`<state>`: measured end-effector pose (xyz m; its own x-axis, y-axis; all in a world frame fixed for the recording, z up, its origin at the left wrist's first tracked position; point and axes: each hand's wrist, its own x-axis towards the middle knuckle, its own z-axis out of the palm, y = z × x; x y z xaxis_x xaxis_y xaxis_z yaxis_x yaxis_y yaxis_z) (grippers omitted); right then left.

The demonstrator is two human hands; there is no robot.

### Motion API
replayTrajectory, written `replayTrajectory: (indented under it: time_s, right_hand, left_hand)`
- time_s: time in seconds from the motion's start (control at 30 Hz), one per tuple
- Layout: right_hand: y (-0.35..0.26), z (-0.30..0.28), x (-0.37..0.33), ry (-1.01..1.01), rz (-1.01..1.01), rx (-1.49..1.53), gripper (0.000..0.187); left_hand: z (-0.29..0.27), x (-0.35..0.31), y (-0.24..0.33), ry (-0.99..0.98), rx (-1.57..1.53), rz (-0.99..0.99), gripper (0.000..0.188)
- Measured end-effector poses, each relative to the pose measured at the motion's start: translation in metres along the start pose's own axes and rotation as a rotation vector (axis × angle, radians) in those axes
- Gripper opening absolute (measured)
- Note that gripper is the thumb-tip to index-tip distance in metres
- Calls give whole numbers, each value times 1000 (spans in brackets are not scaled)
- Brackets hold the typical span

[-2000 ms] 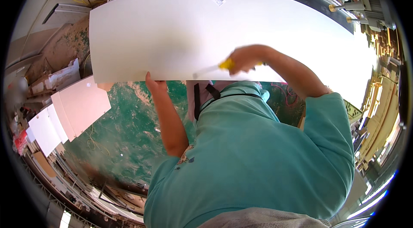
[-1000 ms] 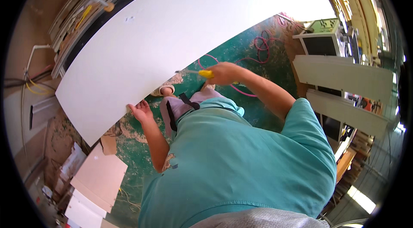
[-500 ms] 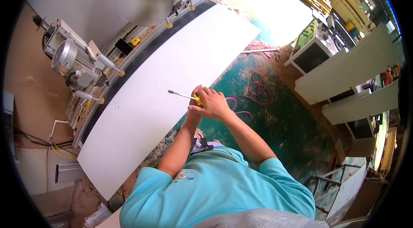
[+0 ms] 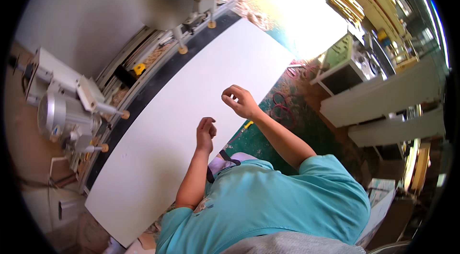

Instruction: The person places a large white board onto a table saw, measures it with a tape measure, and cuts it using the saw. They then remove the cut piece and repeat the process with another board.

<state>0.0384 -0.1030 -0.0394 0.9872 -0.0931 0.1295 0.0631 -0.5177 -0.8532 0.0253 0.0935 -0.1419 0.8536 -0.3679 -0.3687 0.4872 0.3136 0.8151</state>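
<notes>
My left hand (image 4: 206, 134) is raised over the large white panel (image 4: 177, 105), its fingers loosely bent and apart, holding nothing. Farther forward and to the right hovers my right hand (image 4: 241, 102), also empty, with a gap between curled fingers and thumb. Below it, by the panel's near edge, shows a screwdriver (image 4: 248, 124) with a yellow handle, out of both hands. Whether it is in the air or lying on something, I cannot tell.
Along the panel's far left edge runs a machine with a silver motor (image 4: 60, 112) and several roller-tipped arms. A yellow tape measure (image 4: 139, 68) sits on its rail. Pink hose (image 4: 282, 108) lies on the green floor; boards (image 4: 378, 96) stand at right.
Both hands have let go of the screwdriver and moved apart, the right one forward over the panel. The screwdriver is now below the right hand. The view has shifted slightly.
</notes>
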Motion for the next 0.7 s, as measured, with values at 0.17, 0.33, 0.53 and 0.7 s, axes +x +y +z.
replayTrajectory:
  time_s: [0.17, 0.33, 0.53, 0.7]
  right_hand:
    - [142, -38, -44, 106, 104, -350, 16]
    - [232, -93, -160, -45, 399, -469, 15]
    - [347, -200, -342, -276, 1321, -278, 36]
    - [426, -279, -470, 212, 1639, -307, 33]
  left_hand:
    - [15, 50, -21, 55, 254, 15, 19]
    - [108, 81, -55, -107, 427, -78, 18]
    - [229, 137, -134, -257, 577, -188, 15]
    - [258, 190, -287, -379, 677, -343, 19]
